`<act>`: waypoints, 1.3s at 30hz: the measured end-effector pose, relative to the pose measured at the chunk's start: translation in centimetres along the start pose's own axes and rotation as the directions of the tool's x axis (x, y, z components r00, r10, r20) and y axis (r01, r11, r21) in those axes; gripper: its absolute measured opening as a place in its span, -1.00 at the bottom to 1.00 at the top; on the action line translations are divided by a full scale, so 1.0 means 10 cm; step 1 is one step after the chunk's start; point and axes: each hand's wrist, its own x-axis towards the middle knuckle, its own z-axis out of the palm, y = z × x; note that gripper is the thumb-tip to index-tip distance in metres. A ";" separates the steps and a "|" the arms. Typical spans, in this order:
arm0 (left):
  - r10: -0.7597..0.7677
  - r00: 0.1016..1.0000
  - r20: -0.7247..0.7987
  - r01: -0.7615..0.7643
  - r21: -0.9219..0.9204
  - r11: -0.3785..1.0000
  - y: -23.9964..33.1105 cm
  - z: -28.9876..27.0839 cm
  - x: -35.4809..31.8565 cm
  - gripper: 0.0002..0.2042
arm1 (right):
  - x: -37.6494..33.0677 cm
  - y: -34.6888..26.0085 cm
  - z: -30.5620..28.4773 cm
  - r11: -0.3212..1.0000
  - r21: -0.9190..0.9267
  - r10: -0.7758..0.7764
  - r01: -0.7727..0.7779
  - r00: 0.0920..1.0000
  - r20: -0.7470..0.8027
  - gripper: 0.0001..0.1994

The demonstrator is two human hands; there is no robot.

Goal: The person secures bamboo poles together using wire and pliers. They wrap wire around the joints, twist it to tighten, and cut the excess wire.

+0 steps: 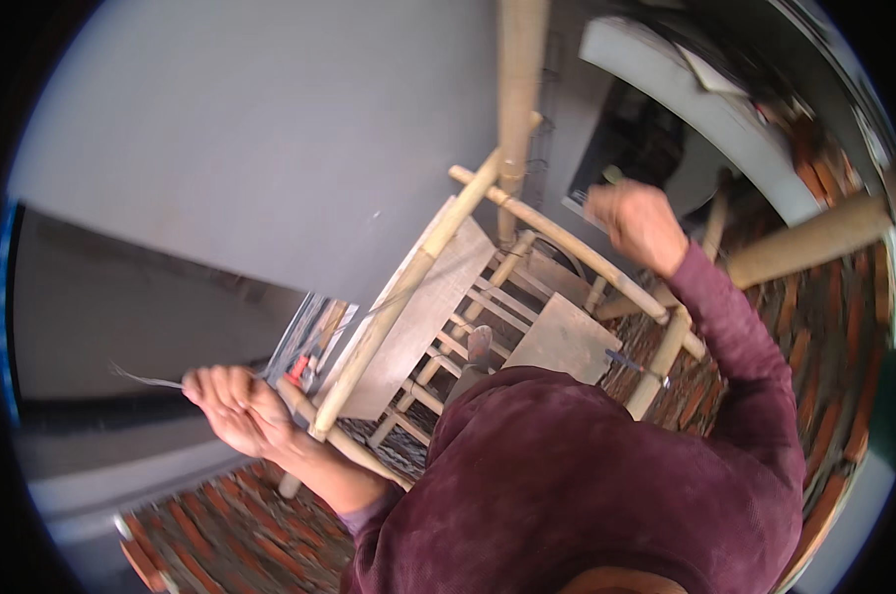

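Left hand [232, 404] grasps thin wire [146, 378] beside a bamboo frame [408, 287]. Right hand [641, 223], clenched, raised near upper bamboo pole [567, 247]; what it grips cannot be told.

Motion blur smears the raised right hand [638, 223] at two o'clock; whatever its closed fingers grip stays unreadable.

The bamboo frame [488, 297] is standing at the centre, in front of the person's chest. The left hand [235, 406] is sitting at 8 o'clock against a lower pole [344, 441], with a thin wire [146, 378] sticking out at 9 o'clock. The right hand [641, 223] is hanging at 2 o'clock above the upper rail [567, 247]. 2 flat boards [567, 342] are lying inside the frame.
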 end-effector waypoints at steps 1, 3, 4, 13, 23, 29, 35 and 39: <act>-0.019 0.995 0.093 0.019 0.002 1.000 0.08 0.06 0.11 -0.79 | -0.07 -0.13 -0.07 0.935 0.352 -0.166 0.028 0.915 0.368 -0.91; 0.027 0.999 0.032 -0.030 0.066 0.997 0.37 -0.25 0.45 -0.77 | -0.21 -0.48 -0.42 0.471 0.857 -0.725 -0.207 0.463 0.510 -0.84; 0.079 0.991 -0.107 -0.083 -0.029 0.996 0.60 -0.48 0.50 -0.78 | -0.09 -0.59 -0.59 0.311 0.947 -0.872 -0.076 0.374 0.316 -0.80; 0.023 0.930 0.368 -0.025 0.001 1.000 0.23 0.23 0.22 -0.71 | 0.10 -0.15 -0.17 0.909 0.360 -0.332 0.211 0.889 0.315 -0.90; 0.142 0.980 -0.141 -0.040 0.558 0.829 -0.39 -0.26 0.31 -0.55 | 0.34 -0.72 -0.58 0.640 0.762 -0.463 0.101 0.842 0.277 -0.73; -0.116 0.958 -0.262 0.205 0.347 0.915 -1.07 -0.30 -0.08 -0.71 | 0.36 -0.63 -0.51 0.687 0.704 -0.541 0.180 0.773 0.331 -0.79; -0.082 0.965 -0.250 0.148 0.260 0.954 -0.94 -0.49 -0.16 -0.73 | 0.36 -0.57 -0.64 0.860 0.378 -0.249 0.344 0.928 -0.277 -0.86; -0.105 0.994 -0.006 0.104 0.226 0.969 -0.91 0.03 -0.18 -0.69 | 0.47 -0.39 -0.45 0.925 0.142 -0.341 0.353 0.935 -0.101 -0.79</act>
